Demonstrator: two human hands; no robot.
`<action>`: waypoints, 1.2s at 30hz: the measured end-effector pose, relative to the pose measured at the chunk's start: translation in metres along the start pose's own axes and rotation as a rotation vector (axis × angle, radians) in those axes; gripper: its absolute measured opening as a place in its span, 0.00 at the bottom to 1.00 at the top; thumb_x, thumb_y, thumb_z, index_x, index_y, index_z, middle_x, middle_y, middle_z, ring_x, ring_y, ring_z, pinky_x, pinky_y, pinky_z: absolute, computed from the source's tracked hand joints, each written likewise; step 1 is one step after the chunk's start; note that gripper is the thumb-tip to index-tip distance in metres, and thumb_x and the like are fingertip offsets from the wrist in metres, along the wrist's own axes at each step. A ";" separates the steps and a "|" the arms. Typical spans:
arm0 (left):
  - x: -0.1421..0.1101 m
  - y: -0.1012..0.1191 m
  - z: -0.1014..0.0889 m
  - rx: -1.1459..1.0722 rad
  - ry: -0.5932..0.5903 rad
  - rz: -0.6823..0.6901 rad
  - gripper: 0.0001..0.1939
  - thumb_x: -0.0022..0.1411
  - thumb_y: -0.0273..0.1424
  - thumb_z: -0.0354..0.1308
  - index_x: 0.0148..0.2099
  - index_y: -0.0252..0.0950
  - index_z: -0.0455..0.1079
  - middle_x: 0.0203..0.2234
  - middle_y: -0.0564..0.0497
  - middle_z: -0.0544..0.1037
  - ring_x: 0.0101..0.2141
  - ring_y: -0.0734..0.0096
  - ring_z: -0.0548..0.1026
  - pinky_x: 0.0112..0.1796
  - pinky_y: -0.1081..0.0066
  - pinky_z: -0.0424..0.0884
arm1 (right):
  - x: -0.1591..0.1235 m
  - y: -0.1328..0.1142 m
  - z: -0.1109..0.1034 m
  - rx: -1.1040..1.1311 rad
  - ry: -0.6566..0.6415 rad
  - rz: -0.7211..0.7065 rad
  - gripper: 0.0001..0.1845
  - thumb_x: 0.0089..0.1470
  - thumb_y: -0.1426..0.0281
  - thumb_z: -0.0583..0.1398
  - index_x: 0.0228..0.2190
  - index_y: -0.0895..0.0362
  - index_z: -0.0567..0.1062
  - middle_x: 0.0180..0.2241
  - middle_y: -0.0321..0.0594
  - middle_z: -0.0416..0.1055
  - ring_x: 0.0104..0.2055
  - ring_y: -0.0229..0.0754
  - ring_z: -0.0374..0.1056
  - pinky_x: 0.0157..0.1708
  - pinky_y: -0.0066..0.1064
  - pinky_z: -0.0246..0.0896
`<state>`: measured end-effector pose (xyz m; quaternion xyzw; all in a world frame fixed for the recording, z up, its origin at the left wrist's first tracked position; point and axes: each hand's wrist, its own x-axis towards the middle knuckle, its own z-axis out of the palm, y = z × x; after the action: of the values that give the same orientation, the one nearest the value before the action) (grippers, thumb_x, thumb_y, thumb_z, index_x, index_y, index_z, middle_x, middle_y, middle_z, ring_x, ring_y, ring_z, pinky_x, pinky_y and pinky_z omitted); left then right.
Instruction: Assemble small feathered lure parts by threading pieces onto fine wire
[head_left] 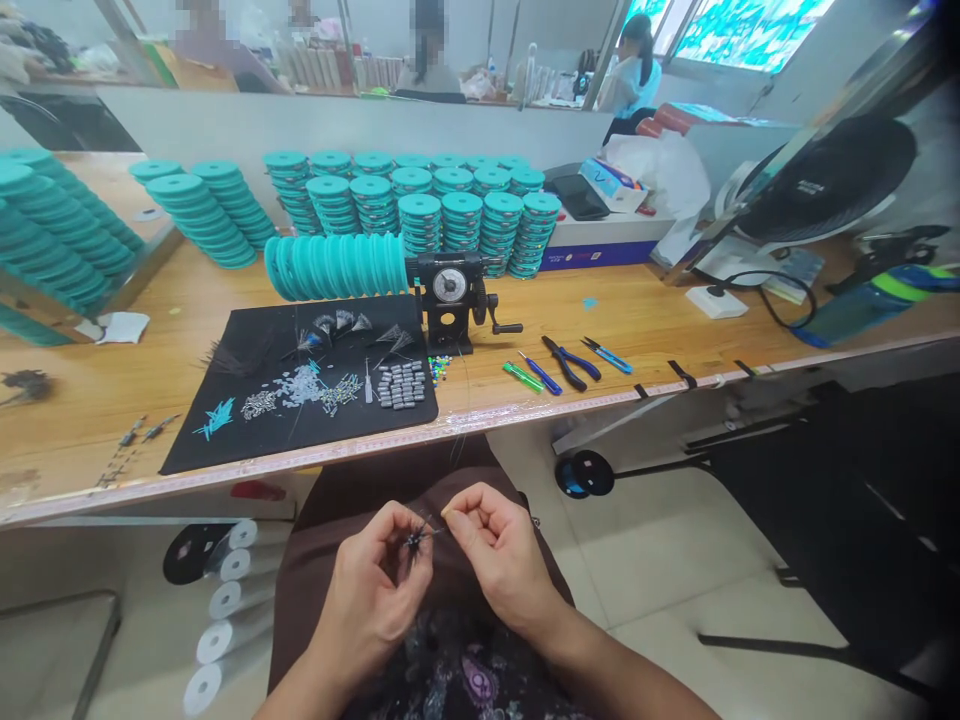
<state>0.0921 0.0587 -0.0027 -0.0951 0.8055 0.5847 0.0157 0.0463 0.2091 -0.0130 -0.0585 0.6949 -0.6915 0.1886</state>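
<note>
Piece (413,541) (dark, spiky) in left hand (373,585)

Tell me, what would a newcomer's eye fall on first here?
Probably the stacked turquoise discs, standing in rows along the back of the wooden bench. In front of them, a sideways row of turquoise discs reaches to a black cranked device. Nearest, above the lap, the left hand pinches a small dark spiky piece, with the right hand close beside it.
</note>
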 end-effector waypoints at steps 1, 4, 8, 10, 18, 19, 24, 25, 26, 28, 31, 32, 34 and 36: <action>0.000 -0.001 -0.001 -0.010 0.000 -0.011 0.05 0.58 0.30 0.60 0.30 0.38 0.67 0.22 0.55 0.70 0.23 0.72 0.66 0.25 0.75 0.62 | -0.001 0.000 0.000 -0.028 -0.008 -0.010 0.14 0.60 0.59 0.59 0.32 0.58 0.72 0.22 0.30 0.58 0.22 0.33 0.49 0.21 0.26 0.45; 0.001 -0.006 -0.005 -0.032 0.003 -0.037 0.05 0.54 0.30 0.63 0.28 0.37 0.72 0.18 0.55 0.70 0.20 0.74 0.63 0.22 0.76 0.59 | -0.006 -0.003 0.003 -0.223 -0.052 -0.097 0.10 0.63 0.63 0.56 0.36 0.56 0.72 0.21 0.29 0.58 0.23 0.35 0.52 0.25 0.28 0.51; 0.005 -0.017 -0.014 -0.064 0.022 -0.080 0.08 0.53 0.35 0.66 0.29 0.35 0.77 0.16 0.56 0.68 0.19 0.76 0.58 0.21 0.76 0.57 | -0.010 -0.004 0.011 -0.593 -0.102 -0.339 0.11 0.61 0.73 0.54 0.46 0.56 0.70 0.31 0.37 0.70 0.34 0.41 0.65 0.41 0.35 0.55; 0.006 -0.023 -0.017 -0.121 0.002 -0.137 0.12 0.52 0.39 0.66 0.30 0.35 0.76 0.18 0.55 0.67 0.21 0.74 0.61 0.22 0.76 0.59 | -0.009 -0.001 0.015 -0.703 -0.124 -0.417 0.11 0.60 0.76 0.53 0.43 0.57 0.71 0.37 0.41 0.73 0.38 0.43 0.67 0.42 0.36 0.53; -0.006 -0.028 -0.014 -0.424 -0.022 -0.336 0.18 0.46 0.44 0.71 0.29 0.34 0.73 0.22 0.53 0.72 0.25 0.70 0.68 0.27 0.75 0.66 | -0.002 -0.002 0.002 -0.672 -0.150 -0.366 0.05 0.48 0.75 0.60 0.30 0.54 0.72 0.22 0.28 0.64 0.24 0.35 0.61 0.32 0.27 0.53; -0.006 -0.028 -0.012 -0.445 -0.011 -0.345 0.19 0.45 0.44 0.71 0.29 0.34 0.74 0.22 0.53 0.72 0.25 0.70 0.68 0.27 0.74 0.66 | -0.002 -0.006 -0.001 -0.648 -0.168 -0.353 0.04 0.49 0.74 0.60 0.30 0.54 0.73 0.21 0.27 0.63 0.23 0.34 0.60 0.32 0.27 0.53; -0.005 -0.028 -0.006 -0.476 -0.049 -0.360 0.19 0.44 0.43 0.73 0.28 0.32 0.74 0.21 0.54 0.71 0.23 0.75 0.66 0.25 0.77 0.64 | -0.004 -0.012 -0.006 -0.648 -0.155 -0.331 0.04 0.47 0.75 0.62 0.27 0.55 0.74 0.18 0.25 0.63 0.21 0.32 0.59 0.38 0.29 0.55; -0.006 -0.028 -0.008 -0.519 -0.051 -0.380 0.18 0.44 0.42 0.73 0.28 0.32 0.74 0.20 0.55 0.70 0.23 0.76 0.65 0.24 0.79 0.63 | -0.002 -0.011 -0.009 -0.666 -0.140 -0.314 0.05 0.45 0.76 0.62 0.27 0.54 0.74 0.18 0.25 0.63 0.20 0.32 0.59 0.38 0.29 0.56; -0.007 -0.028 -0.012 -0.580 -0.040 -0.414 0.18 0.44 0.41 0.73 0.29 0.33 0.74 0.19 0.56 0.69 0.22 0.78 0.64 0.24 0.80 0.63 | 0.000 -0.008 -0.014 -0.686 -0.118 -0.288 0.05 0.45 0.76 0.61 0.26 0.54 0.74 0.18 0.25 0.63 0.20 0.32 0.59 0.36 0.28 0.56; -0.008 -0.030 -0.024 -0.711 0.054 -0.502 0.18 0.41 0.40 0.75 0.32 0.37 0.75 0.19 0.58 0.69 0.22 0.79 0.65 0.24 0.81 0.66 | 0.010 0.000 -0.029 -0.735 -0.043 -0.222 0.06 0.45 0.76 0.60 0.27 0.54 0.74 0.19 0.27 0.65 0.21 0.33 0.61 0.32 0.26 0.56; -0.006 -0.036 -0.041 -0.776 0.225 -0.590 0.24 0.32 0.38 0.78 0.34 0.40 0.77 0.24 0.57 0.75 0.25 0.76 0.70 0.27 0.78 0.72 | 0.027 0.016 -0.063 -0.800 0.064 -0.139 0.06 0.46 0.77 0.58 0.27 0.56 0.74 0.22 0.32 0.69 0.24 0.37 0.64 0.28 0.27 0.55; -0.005 -0.038 -0.044 -0.751 0.222 -0.595 0.24 0.32 0.38 0.78 0.35 0.40 0.77 0.26 0.57 0.76 0.26 0.75 0.72 0.28 0.77 0.73 | 0.032 0.020 -0.074 -0.816 0.063 -0.120 0.06 0.47 0.77 0.58 0.27 0.56 0.74 0.22 0.33 0.70 0.25 0.38 0.65 0.28 0.27 0.56; -0.002 -0.043 -0.042 -0.636 0.130 -0.568 0.22 0.36 0.39 0.77 0.34 0.37 0.77 0.25 0.55 0.76 0.27 0.72 0.72 0.29 0.77 0.73 | 0.037 0.024 -0.090 -0.844 0.033 -0.105 0.04 0.48 0.74 0.61 0.29 0.56 0.76 0.25 0.35 0.73 0.28 0.40 0.68 0.30 0.28 0.59; 0.000 -0.047 -0.033 -0.456 0.040 -0.485 0.21 0.40 0.43 0.75 0.32 0.35 0.76 0.23 0.53 0.76 0.26 0.70 0.71 0.27 0.76 0.71 | 0.035 0.021 -0.092 -0.875 0.032 -0.119 0.08 0.52 0.71 0.62 0.36 0.57 0.77 0.33 0.42 0.76 0.36 0.45 0.71 0.38 0.34 0.62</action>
<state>0.1031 0.0137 -0.0366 -0.2965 0.6080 0.7271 0.1169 -0.0135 0.2846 -0.0427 -0.1621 0.9204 -0.3428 0.0951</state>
